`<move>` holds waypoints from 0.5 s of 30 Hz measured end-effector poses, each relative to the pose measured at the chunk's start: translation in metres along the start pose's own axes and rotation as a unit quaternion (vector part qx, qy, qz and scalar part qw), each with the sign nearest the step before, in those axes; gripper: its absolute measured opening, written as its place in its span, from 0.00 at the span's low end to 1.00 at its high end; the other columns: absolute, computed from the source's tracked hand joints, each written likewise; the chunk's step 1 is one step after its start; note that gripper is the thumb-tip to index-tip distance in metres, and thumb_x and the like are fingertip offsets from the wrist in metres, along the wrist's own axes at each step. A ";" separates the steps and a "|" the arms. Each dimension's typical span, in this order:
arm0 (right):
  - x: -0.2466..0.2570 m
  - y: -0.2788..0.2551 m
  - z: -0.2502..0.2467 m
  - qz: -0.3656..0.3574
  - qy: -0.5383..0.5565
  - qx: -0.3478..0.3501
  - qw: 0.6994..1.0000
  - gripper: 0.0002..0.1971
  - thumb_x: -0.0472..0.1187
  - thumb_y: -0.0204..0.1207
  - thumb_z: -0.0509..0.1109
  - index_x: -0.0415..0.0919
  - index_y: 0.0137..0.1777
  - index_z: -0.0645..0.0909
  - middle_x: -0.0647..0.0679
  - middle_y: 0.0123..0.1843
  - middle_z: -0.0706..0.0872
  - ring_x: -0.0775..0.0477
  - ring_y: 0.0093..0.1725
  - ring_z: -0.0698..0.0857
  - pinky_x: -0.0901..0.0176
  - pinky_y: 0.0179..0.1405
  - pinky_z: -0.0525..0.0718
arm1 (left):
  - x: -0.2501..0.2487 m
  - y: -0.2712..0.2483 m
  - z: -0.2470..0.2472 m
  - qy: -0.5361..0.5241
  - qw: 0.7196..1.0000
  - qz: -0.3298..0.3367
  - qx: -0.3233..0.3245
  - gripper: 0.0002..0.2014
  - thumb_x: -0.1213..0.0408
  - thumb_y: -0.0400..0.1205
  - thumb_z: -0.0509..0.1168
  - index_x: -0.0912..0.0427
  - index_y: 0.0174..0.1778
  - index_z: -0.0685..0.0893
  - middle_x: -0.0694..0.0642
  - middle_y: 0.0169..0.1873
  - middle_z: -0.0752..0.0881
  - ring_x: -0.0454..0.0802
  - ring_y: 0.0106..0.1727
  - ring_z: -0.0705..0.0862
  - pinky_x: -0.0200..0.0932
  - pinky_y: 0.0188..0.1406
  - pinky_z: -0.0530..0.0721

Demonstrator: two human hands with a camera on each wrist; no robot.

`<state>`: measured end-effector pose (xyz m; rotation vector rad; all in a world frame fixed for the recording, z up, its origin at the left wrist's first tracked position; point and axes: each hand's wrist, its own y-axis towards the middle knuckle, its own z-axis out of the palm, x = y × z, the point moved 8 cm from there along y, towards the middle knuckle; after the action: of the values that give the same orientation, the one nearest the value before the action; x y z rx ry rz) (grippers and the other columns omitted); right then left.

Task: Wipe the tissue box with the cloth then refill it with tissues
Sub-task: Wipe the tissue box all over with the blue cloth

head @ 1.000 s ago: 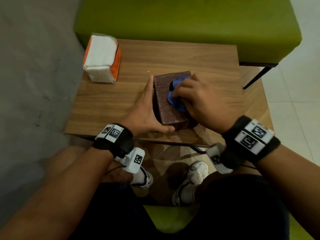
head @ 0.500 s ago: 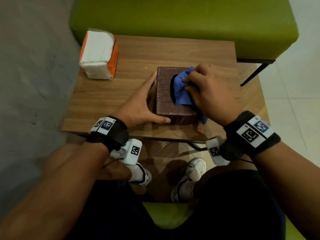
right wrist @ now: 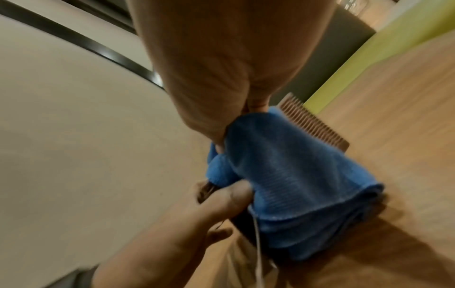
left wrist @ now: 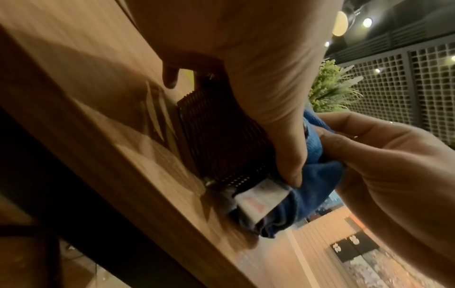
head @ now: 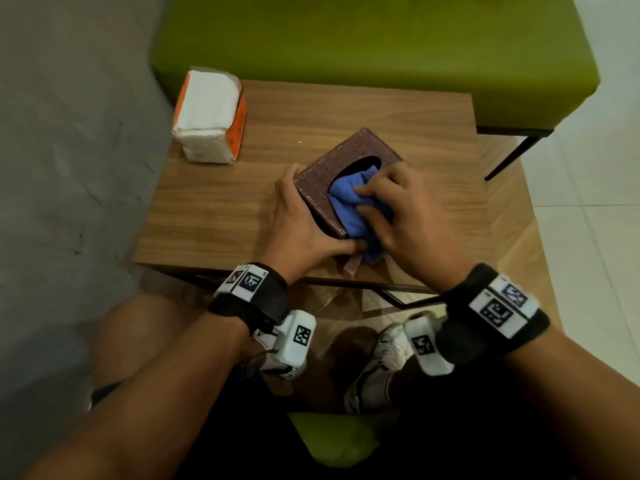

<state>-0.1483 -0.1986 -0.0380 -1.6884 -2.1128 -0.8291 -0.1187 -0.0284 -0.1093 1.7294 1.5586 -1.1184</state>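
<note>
The brown ribbed tissue box (head: pixel 329 174) sits askew near the front edge of the wooden table (head: pixel 346 109). My left hand (head: pixel 304 220) holds its left side, thumb wrapped round the near corner. My right hand (head: pixel 398 216) grips the bunched blue cloth (head: pixel 349 206) and presses it on the box top by the oval opening, the cloth spilling over the near end. In the left wrist view the left hand's thumb (left wrist: pixel 290 171) presses the box (left wrist: pixel 221 140) next to the cloth (left wrist: pixel 317 175). In the right wrist view the cloth (right wrist: pixel 295 175) covers most of the box (right wrist: pixel 312 124).
A white and orange tissue pack (head: pixel 207 116) stands at the table's back left corner. A green bench (head: pixel 346 39) runs behind the table. A grey wall is on the left. My knees and white shoes (head: pixel 374 368) are below the front edge.
The box has turned from straight to diagonal under my left hand. The right hand has dragged the cloth from the opening toward the near end, where it now hangs over.
</note>
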 end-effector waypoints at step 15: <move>0.022 -0.020 0.010 -0.037 -0.113 0.013 0.993 0.13 0.44 0.86 0.71 0.37 0.64 0.86 0.39 0.62 0.82 0.36 0.61 0.77 0.48 0.58 0.78 | 0.006 0.002 -0.001 -0.011 0.999 0.029 0.018 0.66 0.60 0.60 0.93 0.52 0.88 0.57 0.49 0.77 0.76 0.39 0.74 0.78 0.24 0.69 0.78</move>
<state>-0.1717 -0.1785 -0.0380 -1.7735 -2.3368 -0.6546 -0.1167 -0.0252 -0.1144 1.7674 1.4743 -1.1406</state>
